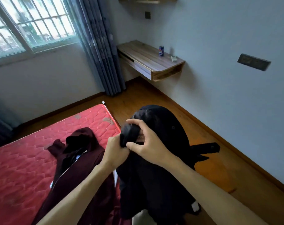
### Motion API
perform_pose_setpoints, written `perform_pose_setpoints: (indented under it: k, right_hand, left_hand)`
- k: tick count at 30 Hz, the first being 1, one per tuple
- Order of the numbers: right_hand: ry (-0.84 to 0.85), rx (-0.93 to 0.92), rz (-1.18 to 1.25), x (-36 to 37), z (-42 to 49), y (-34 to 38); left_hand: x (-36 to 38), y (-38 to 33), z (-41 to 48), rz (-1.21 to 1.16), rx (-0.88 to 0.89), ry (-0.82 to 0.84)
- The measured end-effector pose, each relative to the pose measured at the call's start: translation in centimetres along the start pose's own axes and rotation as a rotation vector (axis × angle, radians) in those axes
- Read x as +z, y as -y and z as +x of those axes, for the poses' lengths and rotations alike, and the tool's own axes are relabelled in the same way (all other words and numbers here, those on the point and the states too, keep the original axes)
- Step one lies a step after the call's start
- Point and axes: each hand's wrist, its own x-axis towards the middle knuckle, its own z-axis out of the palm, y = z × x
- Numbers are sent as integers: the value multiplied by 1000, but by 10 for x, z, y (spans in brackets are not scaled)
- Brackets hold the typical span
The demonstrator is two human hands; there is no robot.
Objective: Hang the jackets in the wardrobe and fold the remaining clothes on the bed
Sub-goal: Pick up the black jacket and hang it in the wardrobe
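I hold a black jacket (157, 172) up in front of me, past the bed's right edge; it hangs down over the floor. My left hand (117, 151) grips a bunched fold of its black fabric. My right hand (146, 143) curls round the same bunch from the right, fingers over the top and thumb below. A dark maroon hooded jacket (82, 159) with a zip lies spread on the red mattress (24, 159), left of my arms. No wardrobe is in view.
A wall-mounted wooden desk (147, 60) carries a blue can (161, 51) and a small white remote (173, 58). Grey curtains (102, 51) hang beside the barred window (32, 23). Wooden floor (219, 159) runs between bed and right wall.
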Motion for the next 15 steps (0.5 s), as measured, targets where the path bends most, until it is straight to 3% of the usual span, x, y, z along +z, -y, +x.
perform_pose_setpoints:
  k: [6, 10, 12, 15]
  right_hand:
    - [-54, 21, -339, 2, 2, -20]
    - [-74, 408, -396, -11, 4, -46]
    - [68, 588, -312, -5, 8, -57]
    - [286, 692, 144, 38, 17, -66]
  left_hand:
    - [-70, -19, 26, -81, -125, -373]
    - [-125, -48, 47, -275, -162, -632]
    - [-155, -61, 54, -358, -116, -727]
    - [-190, -84, 54, -397, -43, -835]
